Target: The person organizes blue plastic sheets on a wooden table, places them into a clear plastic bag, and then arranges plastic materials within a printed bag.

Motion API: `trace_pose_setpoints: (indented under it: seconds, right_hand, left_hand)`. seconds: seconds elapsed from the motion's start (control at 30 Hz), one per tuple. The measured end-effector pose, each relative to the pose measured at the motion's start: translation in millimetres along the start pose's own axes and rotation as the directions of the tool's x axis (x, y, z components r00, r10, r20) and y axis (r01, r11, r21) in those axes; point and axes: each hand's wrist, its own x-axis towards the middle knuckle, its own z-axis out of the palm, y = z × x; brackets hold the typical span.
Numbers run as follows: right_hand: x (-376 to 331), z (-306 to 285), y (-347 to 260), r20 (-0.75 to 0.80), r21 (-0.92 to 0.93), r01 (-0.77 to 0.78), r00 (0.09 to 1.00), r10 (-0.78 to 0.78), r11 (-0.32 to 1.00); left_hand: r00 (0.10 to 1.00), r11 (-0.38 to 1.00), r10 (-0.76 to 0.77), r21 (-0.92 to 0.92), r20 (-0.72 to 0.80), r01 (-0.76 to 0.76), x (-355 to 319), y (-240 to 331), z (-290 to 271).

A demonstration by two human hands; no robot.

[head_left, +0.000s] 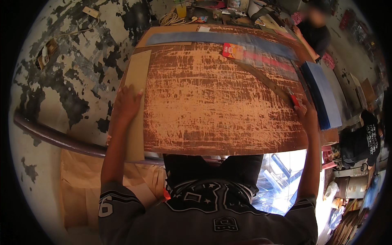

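The cardboard strip (136, 102) lies along the left edge of the scored brown counter (212, 106), running from near the far corner down past the near edge, where its end hangs over. The left hand (128, 103) rests flat on it about midway, fingers spread and palm down, pressing rather than gripping. Across the counter, the right hand (307, 115) is closed around a red-handled knife (294, 99), its tip set against the near end of a long wooden straightedge (263, 80) that runs diagonally up toward a red and yellow packet (233, 50). To do this well, I judge the flat hand should keep even weight on the strip so it cannot slide, with fingers kept well clear of any cutting line, and the blade should ride tight against the straightedge. Further out, a stack of blue sheets (322, 94) sits at the right edge, a long blue strip (220, 38) lies across the far side, and another person (316, 28) sits beyond the far right corner.
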Motion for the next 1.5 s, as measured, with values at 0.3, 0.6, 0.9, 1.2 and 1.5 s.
trace_pose_setpoints:
  seconds: [0.3, 0.6, 0.9, 1.2, 1.5]
  right_hand:
    - [22, 14, -1, 0.029, -0.064, -0.036, 0.999, 0.038, 0.997]
    - [25, 1, 11, -0.134, -0.316, -0.258, 0.965, 0.226, 0.913]
    - [25, 9, 6, -0.228, -0.299, -0.295, 0.946, 0.232, 0.907]
    - [54, 70, -72, -0.09, -0.048, 0.234, 0.967, -0.238, 0.971]
    - [155, 126, -96, 0.146, -0.174, 0.524, 0.851, -0.504, 0.834]
  left_hand:
    - [0.994, 0.999, 0.037, -0.019, 0.104, -0.035, 16, -21, 16]
    - [0.991, 0.987, 0.056, -0.156, 0.12, -0.037, 40, -30, 24]
    - [0.995, 0.98, 0.078, -0.188, 0.068, -0.064, 37, -34, 25]
    - [0.999, 0.986, 0.039, -0.165, 0.037, -0.032, 33, -32, 25]
    - [0.999, 0.978, 0.032, -0.209, 0.012, -0.029, 35, -28, 31]
